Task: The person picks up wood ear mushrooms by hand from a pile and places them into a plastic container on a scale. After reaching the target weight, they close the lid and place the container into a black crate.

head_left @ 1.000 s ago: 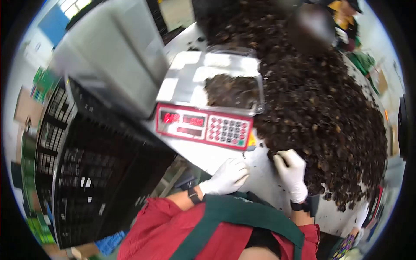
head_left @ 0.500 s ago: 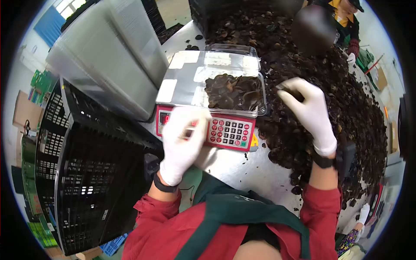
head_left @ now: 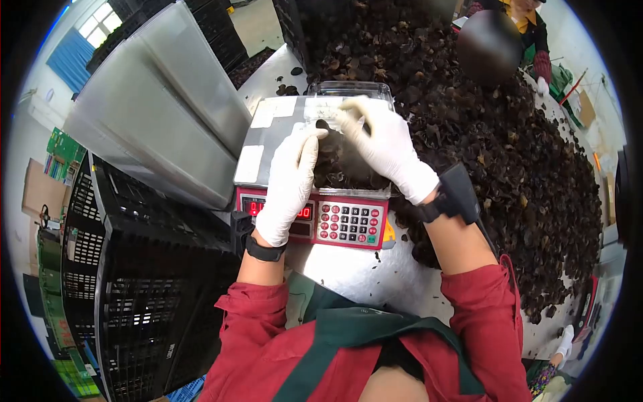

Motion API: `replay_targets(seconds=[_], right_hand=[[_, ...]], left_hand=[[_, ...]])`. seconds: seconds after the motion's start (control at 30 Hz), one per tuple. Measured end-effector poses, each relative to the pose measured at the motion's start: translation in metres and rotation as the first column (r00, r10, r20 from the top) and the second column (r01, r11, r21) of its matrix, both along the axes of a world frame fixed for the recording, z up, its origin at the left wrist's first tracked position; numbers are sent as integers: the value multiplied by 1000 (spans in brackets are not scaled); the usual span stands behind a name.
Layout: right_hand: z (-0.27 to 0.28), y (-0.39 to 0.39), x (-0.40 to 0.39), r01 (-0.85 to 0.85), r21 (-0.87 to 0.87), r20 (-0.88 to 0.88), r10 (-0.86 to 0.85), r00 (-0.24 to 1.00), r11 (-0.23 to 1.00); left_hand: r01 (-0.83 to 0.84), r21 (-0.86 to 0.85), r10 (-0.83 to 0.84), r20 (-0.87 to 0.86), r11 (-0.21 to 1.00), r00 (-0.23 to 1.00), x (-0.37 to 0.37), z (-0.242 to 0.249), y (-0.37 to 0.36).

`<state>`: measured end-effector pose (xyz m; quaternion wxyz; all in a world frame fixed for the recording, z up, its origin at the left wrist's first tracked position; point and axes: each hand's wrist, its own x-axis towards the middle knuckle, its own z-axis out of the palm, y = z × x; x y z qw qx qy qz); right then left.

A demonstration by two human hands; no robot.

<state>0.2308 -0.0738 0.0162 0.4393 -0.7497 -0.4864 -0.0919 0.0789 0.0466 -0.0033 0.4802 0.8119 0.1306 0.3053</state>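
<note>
My left hand [head_left: 293, 175], in a white glove, reaches over the scale's front with fingers outstretched. Its fingertips are at the left side of a clear plastic box [head_left: 382, 192], beside the dark wood ear mushrooms [head_left: 333, 175] inside. My right hand [head_left: 387, 144], also gloved, is above the box with its fingers bent and apart; they are somewhat blurred, and I make out nothing between them. The box sits on a red and grey weighing scale [head_left: 340, 221]. Its hinged lid [head_left: 353, 87] lies folded back at the far side. My hands hide much of the contents and part of the lit display.
A large heap of wood ear mushrooms [head_left: 509, 174] covers the table's right side. Tall stacked clear boxes [head_left: 154, 100] stand left of the scale, behind black crates [head_left: 147, 295]. Another person [head_left: 536, 40] is across the heap, and a gloved hand [head_left: 564, 340] shows at the lower right.
My right hand has moved left from the heap to above the box. My left hand has gone up from the display to the box's left side, with its fingers straighter.
</note>
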Motion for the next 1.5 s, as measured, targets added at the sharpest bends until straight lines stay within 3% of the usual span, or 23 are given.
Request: replay_targets(seconds=[0.03, 0.07, 0.1, 0.13, 0.2, 0.27, 0.3, 0.33, 0.4, 0.47, 0.53, 0.6, 0.67, 0.8, 0.87, 0.93, 1.0, 1.13, 1.2, 1.23, 1.33, 1.43, 1.5], right_hand=[[-1, 2, 5, -20, 63, -148, 30, 989, 998], [-2, 3, 9, -31, 129, -289, 68, 955, 991], [-1, 5, 13, -30, 132, -290, 68, 955, 991], [0, 7, 16, -55, 263, -415, 164, 895, 963], [8, 10, 18, -15, 453, -618, 326, 715, 891], [19, 10, 19, 21, 565, -677, 449, 584, 825], [26, 6, 20, 11, 503, -698, 399, 595, 864], [26, 6, 21, 32, 584, -684, 471, 557, 811], [30, -4, 19, 42, 573, -651, 423, 631, 819], [37, -32, 12, 50, 553, -680, 416, 603, 832], [23, -65, 15, 59, 575, -597, 369, 712, 816], [6, -102, 13, 161, 575, -679, 358, 641, 802], [-9, -136, 5, 344, 464, -812, 237, 534, 817], [-42, -190, -15, 418, 403, -858, 176, 483, 814], [-45, -203, -32, 447, 352, -869, 109, 483, 822], [-45, -207, -42, 379, 314, -826, 54, 560, 870], [-38, -200, -41, 343, 332, -822, 92, 562, 879], [7, -142, -19, 246, 441, -791, 243, 562, 863], [22, -102, -8, 152, 522, -766, 382, 517, 839], [29, -80, -5, 163, 487, -792, 355, 496, 858], [21, -15, 2, -5, 486, -655, 368, 660, 874], [6, 13, 7, -105, 369, -656, 339, 675, 923], [5, 13, 9, -101, 336, -750, 331, 572, 936]], left_hand=[[-2, 98, 0, 21, 995, 1000, 0, -1, 1], [-1, 99, -1, 20, 995, 1000, 0, -1, 2], [2, 14, -3, 21, 1000, 1000, 0, 3, 2], [4, -71, -3, 23, 997, 1000, 0, 8, 2], [-122, 75, 115, 91, 990, 989, -5, 23, 4], [-209, 40, 202, 130, 977, 971, -11, 39, 13], [-236, 19, 228, 184, 972, 956, -14, 45, 19], [-264, -3, 257, 236, 965, 937, -17, 53, 24], [-318, -12, 305, 322, 948, 896, -26, 66, 35], [-283, -93, 293, 469, 955, 833, -34, 77, 44], [-255, -69, 249, 564, 964, 787, -41, 84, 46], [-236, -71, 232, 591, 969, 773, -42, 88, 44], [-245, -30, 217, 577, 969, 788, -38, 90, 36], [-238, 6, 217, 392, 971, 894, -17, 96, 8], [-262, 253, 171, 333, 931, 927, -2, 88, 20], [-211, 211, 160, 235, 955, 959, 9, 86, 12], [-176, 459, 91, 201, 871, 975, 19, 72, 17], [17, 575, 2, -32, 818, 999, 19, 42, 4], [48, 408, -10, -94, 912, 996, 16, 33, -8], [43, 458, -6, -81, 888, 997, 15, 36, -13], [36, 402, -26, -32, 915, 999, 15, 24, -11], [14, 405, 6, -47, 914, 999, 14, 18, -5], [6, 411, 17, -52, 912, 998, 12, 14, -1]])
